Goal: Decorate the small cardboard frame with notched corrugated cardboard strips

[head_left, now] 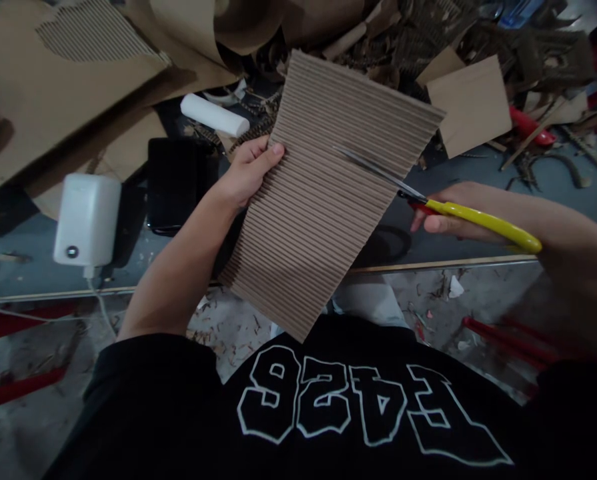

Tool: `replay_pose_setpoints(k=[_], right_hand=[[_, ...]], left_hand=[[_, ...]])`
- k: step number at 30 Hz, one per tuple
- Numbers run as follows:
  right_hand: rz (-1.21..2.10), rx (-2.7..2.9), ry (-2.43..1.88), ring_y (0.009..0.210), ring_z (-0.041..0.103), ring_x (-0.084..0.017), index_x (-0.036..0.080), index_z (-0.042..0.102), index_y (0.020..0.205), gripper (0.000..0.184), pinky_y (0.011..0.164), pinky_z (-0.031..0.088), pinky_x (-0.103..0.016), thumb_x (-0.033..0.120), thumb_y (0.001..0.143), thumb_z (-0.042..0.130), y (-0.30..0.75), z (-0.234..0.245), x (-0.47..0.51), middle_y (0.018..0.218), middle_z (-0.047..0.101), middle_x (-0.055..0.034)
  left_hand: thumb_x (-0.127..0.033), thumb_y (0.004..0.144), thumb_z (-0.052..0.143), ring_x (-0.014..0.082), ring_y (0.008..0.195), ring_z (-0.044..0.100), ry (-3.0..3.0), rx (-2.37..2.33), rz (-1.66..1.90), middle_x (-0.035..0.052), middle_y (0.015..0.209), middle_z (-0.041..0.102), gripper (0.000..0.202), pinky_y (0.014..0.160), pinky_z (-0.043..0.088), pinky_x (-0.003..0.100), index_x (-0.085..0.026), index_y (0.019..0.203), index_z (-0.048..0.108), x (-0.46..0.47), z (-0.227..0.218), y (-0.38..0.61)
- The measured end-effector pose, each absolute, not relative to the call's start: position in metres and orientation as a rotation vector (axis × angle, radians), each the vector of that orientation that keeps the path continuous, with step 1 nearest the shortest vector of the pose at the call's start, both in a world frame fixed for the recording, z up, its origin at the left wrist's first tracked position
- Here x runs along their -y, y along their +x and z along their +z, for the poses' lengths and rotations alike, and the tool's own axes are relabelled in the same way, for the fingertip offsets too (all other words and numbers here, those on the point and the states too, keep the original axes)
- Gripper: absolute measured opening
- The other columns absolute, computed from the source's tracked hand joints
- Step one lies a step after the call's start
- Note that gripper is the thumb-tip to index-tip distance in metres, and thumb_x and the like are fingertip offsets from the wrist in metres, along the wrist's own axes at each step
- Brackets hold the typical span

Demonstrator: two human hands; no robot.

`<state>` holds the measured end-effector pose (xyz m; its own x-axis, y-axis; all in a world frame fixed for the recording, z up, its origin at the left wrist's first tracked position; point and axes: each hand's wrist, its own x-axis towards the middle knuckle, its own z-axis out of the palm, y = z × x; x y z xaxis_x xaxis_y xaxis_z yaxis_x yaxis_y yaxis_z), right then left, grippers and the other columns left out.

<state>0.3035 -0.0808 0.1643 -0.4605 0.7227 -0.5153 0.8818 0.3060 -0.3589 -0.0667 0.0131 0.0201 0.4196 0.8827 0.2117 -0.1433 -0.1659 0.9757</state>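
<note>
A sheet of corrugated cardboard (318,193) with its ridges facing up is held over the table's near edge. My left hand (252,167) grips its left edge, thumb on top and the other fingers mostly hidden underneath. In my right hand (453,210) is a pair of scissors (483,223) with yellow and red handles. One thin blade lies across the upper face of the sheet, pointing left from its right edge. The other blade is hidden, probably beneath the cardboard. Curled fingers show below the yellow handle.
A white power bank (87,220) with a cable and a black case (173,187) lie at left. Behind them are large brown cardboard sheets (28,100) and a white roll (215,115). Square cardboard pieces (471,103), a red object (531,127) and scraps cover the right side.
</note>
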Motion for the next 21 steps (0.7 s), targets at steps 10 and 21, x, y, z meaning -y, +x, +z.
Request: replay_pose_setpoints(k=[10, 21], right_hand=[[-0.655, -2.094, 1.521, 0.079, 0.065, -0.032, 0.026, 0.055, 0.080, 0.113, 0.074, 0.047, -0.046, 0.116, 0.063, -0.011, 0.286, 0.165, 0.081, 0.086, 0.069, -0.0172], [-0.563, -2.189, 1.480, 0.063, 0.053, -0.024, 0.025, 0.054, 0.075, 0.098, 0.068, 0.038, -0.039, 0.104, 0.087, -0.003, 0.287, 0.160, 0.080, 0.069, 0.059, -0.0124]], left_hand=[[-0.078, 0.095, 0.073, 0.0162, 0.085, 0.078, 1.641, -0.667, 1.058, 0.0017, 0.089, 0.078, 0.057, 0.079, 0.070, 0.030, -0.021, 0.101, 0.076, -0.017, 0.024, -0.074], [-0.080, 0.095, 0.072, 0.0212, 0.098, 0.082, 1.660, -0.723, 1.034, 0.0010, 0.090, 0.073, 0.063, 0.096, 0.069, 0.040, -0.018, 0.106, 0.076, -0.009, 0.027, -0.068]])
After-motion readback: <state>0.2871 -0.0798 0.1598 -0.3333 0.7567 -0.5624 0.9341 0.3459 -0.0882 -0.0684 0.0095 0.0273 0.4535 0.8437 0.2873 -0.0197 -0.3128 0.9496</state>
